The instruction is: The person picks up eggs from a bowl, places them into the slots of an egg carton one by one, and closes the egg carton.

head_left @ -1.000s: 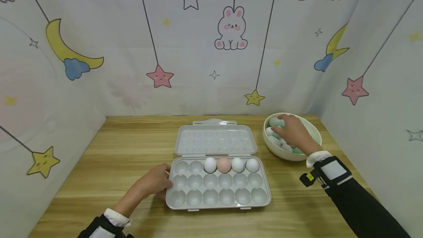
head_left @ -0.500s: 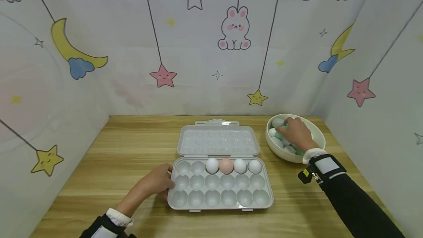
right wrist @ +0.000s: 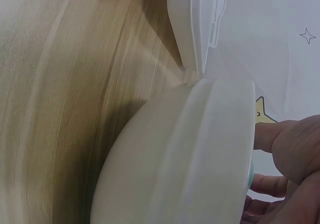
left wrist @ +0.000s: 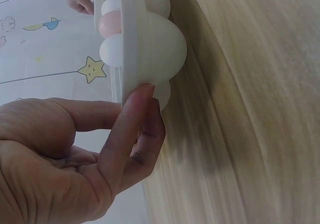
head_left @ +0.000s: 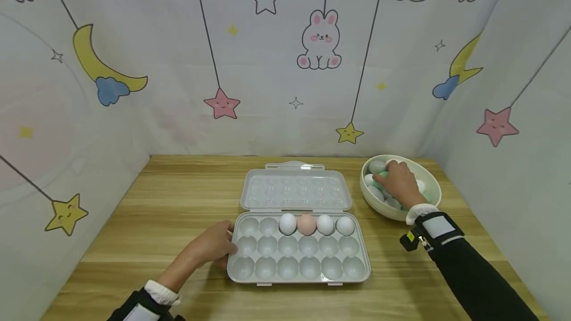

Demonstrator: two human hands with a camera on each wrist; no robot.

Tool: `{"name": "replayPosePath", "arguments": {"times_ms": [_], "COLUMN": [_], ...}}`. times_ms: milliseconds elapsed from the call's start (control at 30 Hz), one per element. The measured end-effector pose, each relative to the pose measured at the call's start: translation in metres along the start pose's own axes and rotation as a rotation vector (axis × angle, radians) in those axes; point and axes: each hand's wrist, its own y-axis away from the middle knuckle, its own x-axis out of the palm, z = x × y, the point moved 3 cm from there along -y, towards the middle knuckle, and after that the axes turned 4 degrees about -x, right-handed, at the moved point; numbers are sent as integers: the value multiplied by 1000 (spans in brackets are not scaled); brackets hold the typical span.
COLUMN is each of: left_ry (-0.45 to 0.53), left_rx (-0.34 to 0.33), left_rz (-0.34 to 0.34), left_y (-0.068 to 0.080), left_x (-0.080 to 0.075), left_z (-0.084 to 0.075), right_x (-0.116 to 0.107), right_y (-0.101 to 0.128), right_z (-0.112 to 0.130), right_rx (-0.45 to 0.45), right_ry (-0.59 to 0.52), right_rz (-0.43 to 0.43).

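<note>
On the pale wooden tabletop [head_left: 169,202], between printed nursery-pattern curtain walls [head_left: 267,63]:

Item 1. Grey translucent plastic egg tray [head_left: 298,251] with eighteen cups, its hinged lid [head_left: 294,189] lying open flat behind it. The far row holds four eggs: three white eggs [head_left: 287,223] and one pink egg [head_left: 306,224], filling the four cups at your right. The two far cups at your left and both nearer rows stand empty, so by my count fourteen cups remain unfilled.

Item 2. Round cream ceramic bowl [head_left: 427,178], just right of the lid, holding a heap of white and pale green eggs [head_left: 374,167].

Item 3. Your left hand [head_left: 209,246], thumb and a finger pinching the tray's left edge; the left wrist view shows a fingertip [left wrist: 142,95] on the rim.

Item 4. Your right hand [head_left: 400,182], inside the bowl, fingers curled down over the eggs. Whether it has closed on one, I cannot tell.

Judgement: filling is early.
</note>
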Motion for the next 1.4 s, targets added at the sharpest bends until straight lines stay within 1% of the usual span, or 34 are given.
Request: {"name": "replayPosePath", "arguments": {"times_ms": [300,533,767,867,933,1067,1167,1267,1400], "left_ry": [-1,-6,-15,-17,-16,-21,-23,-21,-15], "left_rx": [-11,1,4,5,5,6,2,1,13], "left_rz": [1,-4,-4,2,5,7,5,7,12], "left_y": [-2,-1,-1,0,0,-1,0,1,0], "left_x": [0,0,0,-1,-1,-1,-2,-2,-2], "left_z": [2,2,5,5,5,6,6,4,5], "right_x": [1,2,-1,-6,-11,-25,-38,-51,-65], "right_y": [2,5,15,22,26,31,34,38,42], "right_z": [-1,-2,0,3,6,19,33,50,79], "right_rx": [-4,-2,3,6,-9,-60,-110,-165,-224], "right_ry": [-67,-104,-119,-127,-123,-97,-91,-104,-109], "right_rz": [-13,-23,-46,-61,-79,-115,-133,-145,-150]}}
